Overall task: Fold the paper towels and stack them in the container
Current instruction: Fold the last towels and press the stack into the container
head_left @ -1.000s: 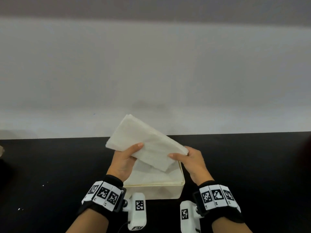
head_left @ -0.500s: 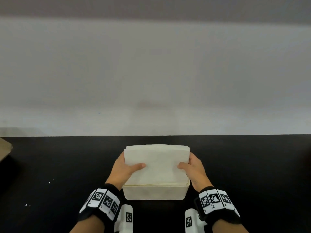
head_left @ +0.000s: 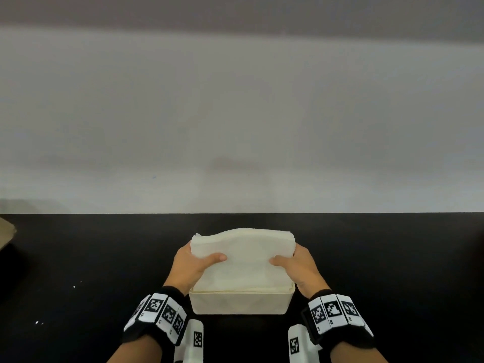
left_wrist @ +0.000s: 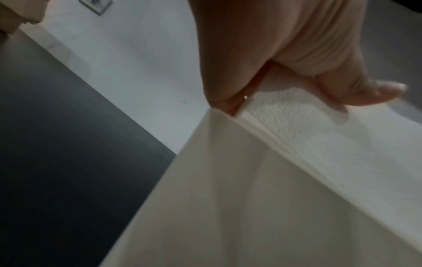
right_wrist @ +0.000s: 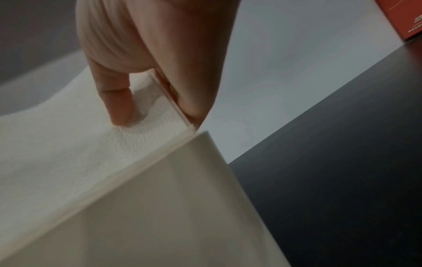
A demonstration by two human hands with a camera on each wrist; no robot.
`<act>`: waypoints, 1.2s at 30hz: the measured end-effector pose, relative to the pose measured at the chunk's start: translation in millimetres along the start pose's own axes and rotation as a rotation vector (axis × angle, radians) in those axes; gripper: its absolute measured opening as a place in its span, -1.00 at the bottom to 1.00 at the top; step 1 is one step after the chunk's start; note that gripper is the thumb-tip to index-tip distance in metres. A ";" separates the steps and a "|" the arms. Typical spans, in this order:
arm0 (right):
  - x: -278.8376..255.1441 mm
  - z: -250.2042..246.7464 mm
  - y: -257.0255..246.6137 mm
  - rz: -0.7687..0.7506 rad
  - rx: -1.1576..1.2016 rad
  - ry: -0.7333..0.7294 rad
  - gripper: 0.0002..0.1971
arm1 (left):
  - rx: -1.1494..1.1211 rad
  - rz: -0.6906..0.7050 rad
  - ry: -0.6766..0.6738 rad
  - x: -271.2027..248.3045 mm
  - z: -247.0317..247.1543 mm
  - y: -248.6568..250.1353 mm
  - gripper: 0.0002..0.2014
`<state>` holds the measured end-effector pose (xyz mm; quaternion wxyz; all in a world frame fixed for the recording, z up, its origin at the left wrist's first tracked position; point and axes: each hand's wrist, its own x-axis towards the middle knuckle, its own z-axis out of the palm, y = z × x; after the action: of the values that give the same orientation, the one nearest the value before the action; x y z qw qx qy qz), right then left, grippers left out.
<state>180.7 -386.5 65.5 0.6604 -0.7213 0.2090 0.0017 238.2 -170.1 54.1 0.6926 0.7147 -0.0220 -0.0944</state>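
Note:
A stack of folded white paper towels (head_left: 243,260) lies in the cream rectangular container (head_left: 239,302) on the black table, near side down, far edge raised above the rim. My left hand (head_left: 195,263) grips the stack's left side, thumb on top, fingers hidden beneath or beside it. My right hand (head_left: 293,263) grips the right side the same way. In the left wrist view the thumb (left_wrist: 356,92) presses the towels (left_wrist: 331,137) above the container wall (left_wrist: 239,198). In the right wrist view the thumb (right_wrist: 116,101) presses the towels (right_wrist: 75,137) beside the container wall (right_wrist: 178,207).
The black table (head_left: 91,271) runs to a pale wall behind. A brown cardboard corner (head_left: 6,231) shows at the far left edge. An orange-red box (right_wrist: 402,16) stands at the wall on the right. A few white specks (head_left: 39,322) lie on the table's left.
The stack, held tilted above the container a second ago, has come down into it. Both hands followed, and since half a second ago the far edge has bowed upward.

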 end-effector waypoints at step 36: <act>-6.6 20.4 31.3 -0.121 -1.283 0.404 -0.64 | 1.523 0.260 0.168 26.0 13.9 -24.4 -0.72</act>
<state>170.8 -366.3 35.0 0.0480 -0.9672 0.2450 -0.0463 259.0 -187.0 26.8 0.0154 0.9901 -0.1121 0.0833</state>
